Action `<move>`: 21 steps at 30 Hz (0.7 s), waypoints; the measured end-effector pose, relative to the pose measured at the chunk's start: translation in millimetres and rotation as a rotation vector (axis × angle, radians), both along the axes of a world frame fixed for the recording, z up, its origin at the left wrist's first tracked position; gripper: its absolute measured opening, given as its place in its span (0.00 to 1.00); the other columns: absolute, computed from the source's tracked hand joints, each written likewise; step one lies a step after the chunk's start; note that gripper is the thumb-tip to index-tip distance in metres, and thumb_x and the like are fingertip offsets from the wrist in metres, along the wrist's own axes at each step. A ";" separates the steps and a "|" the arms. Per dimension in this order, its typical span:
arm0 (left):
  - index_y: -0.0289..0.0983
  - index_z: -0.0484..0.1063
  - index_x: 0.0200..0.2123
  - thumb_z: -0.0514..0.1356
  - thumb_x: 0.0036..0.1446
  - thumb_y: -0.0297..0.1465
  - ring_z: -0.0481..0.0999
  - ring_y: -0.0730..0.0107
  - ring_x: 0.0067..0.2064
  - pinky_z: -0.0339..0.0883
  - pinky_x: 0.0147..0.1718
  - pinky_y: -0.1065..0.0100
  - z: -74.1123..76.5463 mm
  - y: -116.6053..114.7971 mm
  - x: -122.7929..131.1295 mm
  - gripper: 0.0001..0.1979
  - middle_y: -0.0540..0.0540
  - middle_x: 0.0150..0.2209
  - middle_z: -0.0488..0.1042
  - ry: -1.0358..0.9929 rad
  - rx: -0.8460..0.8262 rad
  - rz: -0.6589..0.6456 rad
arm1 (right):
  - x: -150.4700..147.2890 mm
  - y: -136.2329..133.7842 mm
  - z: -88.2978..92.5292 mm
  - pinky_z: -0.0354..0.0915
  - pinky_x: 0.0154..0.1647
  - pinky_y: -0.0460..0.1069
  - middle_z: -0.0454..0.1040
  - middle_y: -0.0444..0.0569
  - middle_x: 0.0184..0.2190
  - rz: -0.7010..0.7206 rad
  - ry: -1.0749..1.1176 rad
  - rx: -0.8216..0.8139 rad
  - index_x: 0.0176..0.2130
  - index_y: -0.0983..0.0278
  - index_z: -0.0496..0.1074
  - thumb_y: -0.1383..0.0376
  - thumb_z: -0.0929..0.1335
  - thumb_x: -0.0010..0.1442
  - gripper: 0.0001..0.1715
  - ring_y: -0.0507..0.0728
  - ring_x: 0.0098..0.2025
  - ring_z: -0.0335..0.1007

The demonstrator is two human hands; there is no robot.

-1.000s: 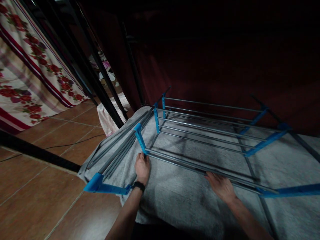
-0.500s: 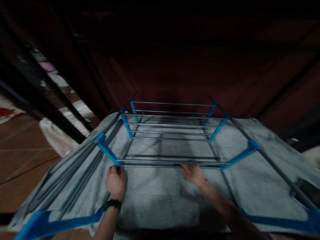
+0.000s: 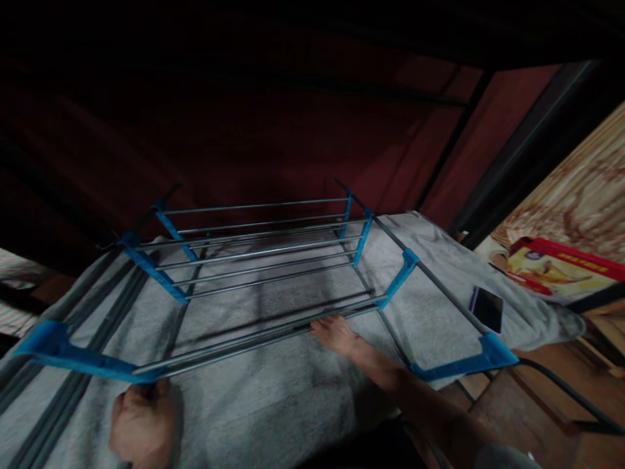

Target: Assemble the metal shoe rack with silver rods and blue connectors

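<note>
A rack of grey metal rods (image 3: 254,251) joined by blue plastic brackets (image 3: 398,280) lies over a grey towel (image 3: 273,404). My left hand (image 3: 141,423) is at the bottom left, fingers curled around the near rods where they meet a blue bracket (image 3: 73,355). My right hand (image 3: 334,333) rests at the middle of the same near rods, with its fingers tucked under them.
A dark phone (image 3: 487,309) lies on the towel's right side. A red and yellow printed box (image 3: 556,270) sits beyond it at the right. Dark red fabric and black frame bars (image 3: 517,156) close off the back. Tiled floor shows at the lower right.
The view has swung to the right, bringing the phone and the box into sight. Both hands stay on the near rods, and the left hand now sits at the picture's bottom left.
</note>
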State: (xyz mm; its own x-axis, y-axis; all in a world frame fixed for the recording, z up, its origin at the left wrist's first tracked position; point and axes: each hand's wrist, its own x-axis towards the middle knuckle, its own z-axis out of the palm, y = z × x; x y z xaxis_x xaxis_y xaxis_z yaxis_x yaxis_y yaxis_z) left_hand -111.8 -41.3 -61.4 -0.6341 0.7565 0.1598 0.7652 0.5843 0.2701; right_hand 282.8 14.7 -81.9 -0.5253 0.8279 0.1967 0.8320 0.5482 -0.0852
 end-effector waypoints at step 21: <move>0.36 0.69 0.44 0.42 0.63 0.50 0.69 0.56 0.33 0.57 0.26 0.62 -10.0 0.3 -4.3 0.26 0.37 0.39 0.71 0.052 0.049 -0.057 | -0.7 -7.4 18.7 0.62 0.42 0.44 0.79 0.42 0.36 -0.057 -0.015 -0.036 0.41 0.66 0.74 0.58 0.56 0.73 0.22 0.50 0.39 0.72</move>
